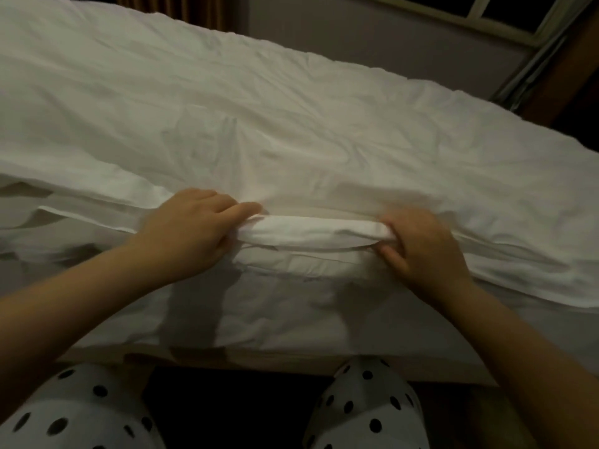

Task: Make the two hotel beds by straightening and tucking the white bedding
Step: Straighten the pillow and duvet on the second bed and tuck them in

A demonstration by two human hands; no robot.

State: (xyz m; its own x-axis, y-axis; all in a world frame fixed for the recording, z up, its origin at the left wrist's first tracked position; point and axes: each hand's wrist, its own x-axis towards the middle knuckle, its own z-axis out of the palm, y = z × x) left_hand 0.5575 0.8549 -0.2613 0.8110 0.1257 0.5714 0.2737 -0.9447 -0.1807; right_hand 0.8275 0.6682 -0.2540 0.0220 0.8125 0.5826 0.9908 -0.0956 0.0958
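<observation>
Gripping the rolled duvet edge (311,233) at the near side of the bed (275,319), left hand (191,228) and right hand (421,247) curled round it, you seemingly have wrinkles and tucking left.

Rumpled white bedding (291,131) is spreading wide and flat ahead, offering open passage, while a wall (372,37) is standing beyond its far edge and polka-dot knees (366,406) are crowding its near side.
</observation>
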